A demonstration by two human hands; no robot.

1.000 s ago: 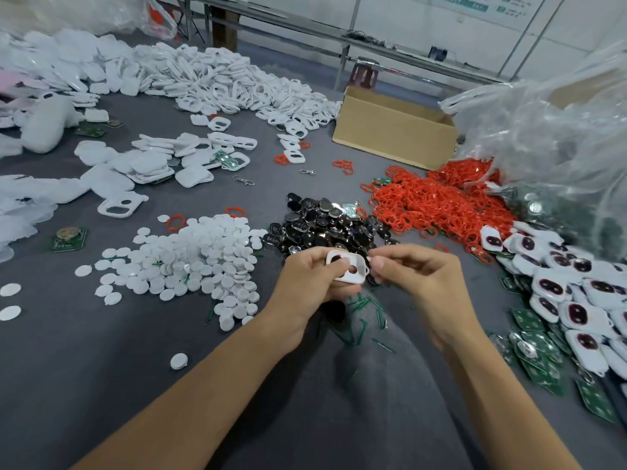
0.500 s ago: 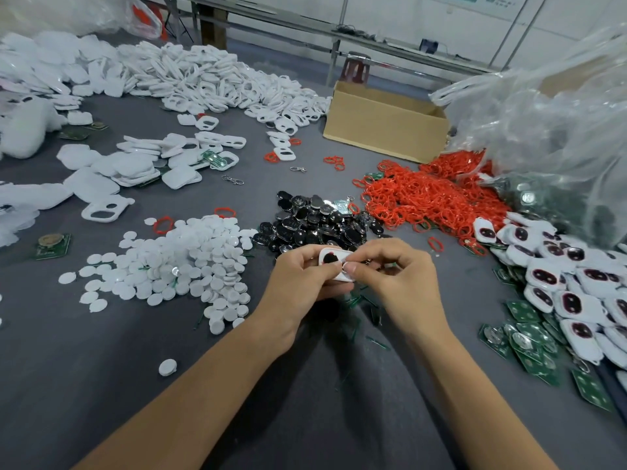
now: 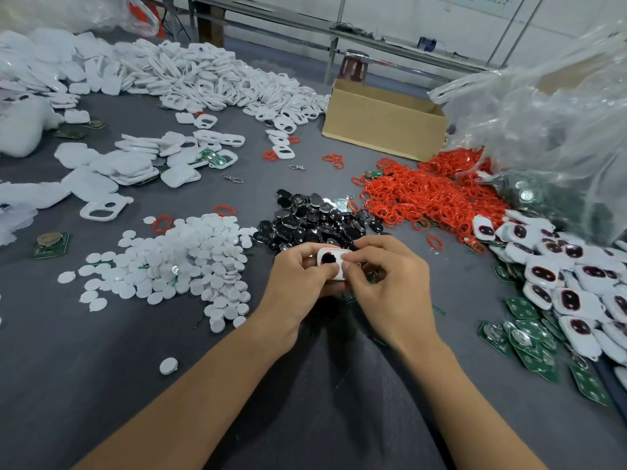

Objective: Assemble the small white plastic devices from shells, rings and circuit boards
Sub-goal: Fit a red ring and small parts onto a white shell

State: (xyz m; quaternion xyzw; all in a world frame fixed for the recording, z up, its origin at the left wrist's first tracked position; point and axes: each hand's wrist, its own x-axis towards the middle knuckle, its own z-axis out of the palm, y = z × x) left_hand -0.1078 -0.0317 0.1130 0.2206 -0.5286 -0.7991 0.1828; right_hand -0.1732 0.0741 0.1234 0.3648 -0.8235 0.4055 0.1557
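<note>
A small white shell (image 3: 331,257) with a dark oval opening sits between both hands over the grey table. My left hand (image 3: 298,283) grips its left side with curled fingers and thumb. My right hand (image 3: 390,283) pinches its right edge, thumb pressing on the front face. Just behind lies a pile of black oval inserts (image 3: 312,218). Red rings (image 3: 431,195) are heaped to the right, green circuit boards (image 3: 529,344) at the lower right, and white round discs (image 3: 190,262) to the left.
Assembled white shells with dark windows (image 3: 570,286) pile up at the right edge. Loose white shells (image 3: 210,83) cover the far left. A cardboard box (image 3: 383,127) and a clear plastic bag (image 3: 549,130) stand at the back right. Single boards (image 3: 51,244) lie at the left.
The shell's opening, see-through a second ago, now shows a dark insert. My right hand has closed in over the shell's right side and its thumb now presses on the front.
</note>
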